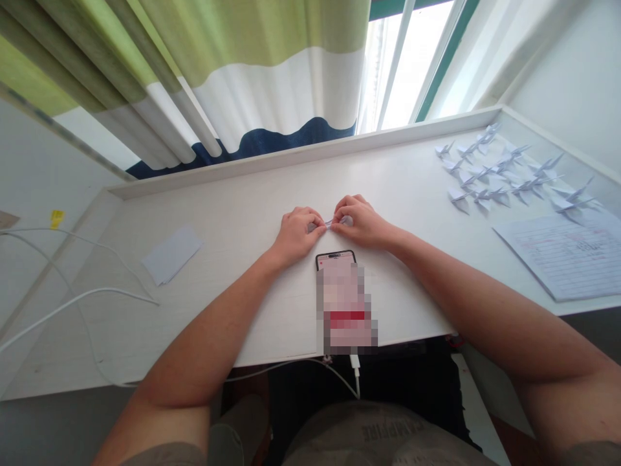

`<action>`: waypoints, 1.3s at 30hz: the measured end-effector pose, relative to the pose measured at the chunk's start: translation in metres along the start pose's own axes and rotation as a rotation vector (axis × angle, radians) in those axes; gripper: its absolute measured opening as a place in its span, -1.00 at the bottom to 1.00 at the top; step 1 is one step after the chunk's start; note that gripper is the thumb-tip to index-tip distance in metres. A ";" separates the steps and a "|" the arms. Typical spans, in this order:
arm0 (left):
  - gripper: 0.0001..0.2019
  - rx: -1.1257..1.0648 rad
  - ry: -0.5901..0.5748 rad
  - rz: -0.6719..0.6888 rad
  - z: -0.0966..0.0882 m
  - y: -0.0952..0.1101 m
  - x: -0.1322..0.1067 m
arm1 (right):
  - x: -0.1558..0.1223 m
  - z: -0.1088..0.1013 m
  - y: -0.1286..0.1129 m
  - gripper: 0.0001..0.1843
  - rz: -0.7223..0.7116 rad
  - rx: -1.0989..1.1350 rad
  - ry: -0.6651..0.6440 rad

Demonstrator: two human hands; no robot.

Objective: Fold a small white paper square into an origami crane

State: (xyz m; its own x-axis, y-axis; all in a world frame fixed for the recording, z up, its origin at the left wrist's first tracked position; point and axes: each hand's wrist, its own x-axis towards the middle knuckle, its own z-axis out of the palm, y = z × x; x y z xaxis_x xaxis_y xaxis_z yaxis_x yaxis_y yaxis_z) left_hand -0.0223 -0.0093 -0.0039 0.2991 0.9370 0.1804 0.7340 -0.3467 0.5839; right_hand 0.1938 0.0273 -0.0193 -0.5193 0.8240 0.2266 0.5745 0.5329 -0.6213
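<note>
Over the middle of the white desk, my left hand (301,234) and my right hand (359,222) meet with fingertips nearly touching. Both pinch a small piece of folded white paper (328,224), mostly hidden by the fingers. My left hand grips its left end, and the right hand its other end. Just below them a phone (339,291) lies face up, its screen partly pixelated. Several folded paper cranes (499,168) stand in rows at the far right of the desk.
A stack of white paper sheets (172,254) lies on the left, near white cables (116,292). A lined, written-on pad (567,249) sits at the right edge. A charging cable (356,369) runs from the phone over the front edge. A raised ledge (291,155) borders the back, below the curtain (272,71).
</note>
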 end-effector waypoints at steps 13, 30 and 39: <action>-0.92 -0.070 0.069 0.002 0.002 0.000 0.000 | 0.005 0.000 -0.003 -0.84 0.167 0.121 0.083; -0.84 -0.006 0.035 -0.004 0.002 -0.002 0.001 | 0.012 -0.002 -0.016 -0.86 0.327 0.109 0.087; -0.82 0.049 0.028 -0.011 -0.001 -0.002 0.000 | 0.006 -0.003 -0.010 -0.78 0.300 0.006 0.144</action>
State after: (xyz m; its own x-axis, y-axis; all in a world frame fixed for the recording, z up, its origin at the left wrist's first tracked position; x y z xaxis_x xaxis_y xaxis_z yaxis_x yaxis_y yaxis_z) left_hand -0.0243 -0.0079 -0.0048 0.2742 0.9414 0.1962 0.7664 -0.3372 0.5467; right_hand 0.1868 0.0279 -0.0089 -0.2324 0.9630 0.1362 0.6843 0.2614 -0.6807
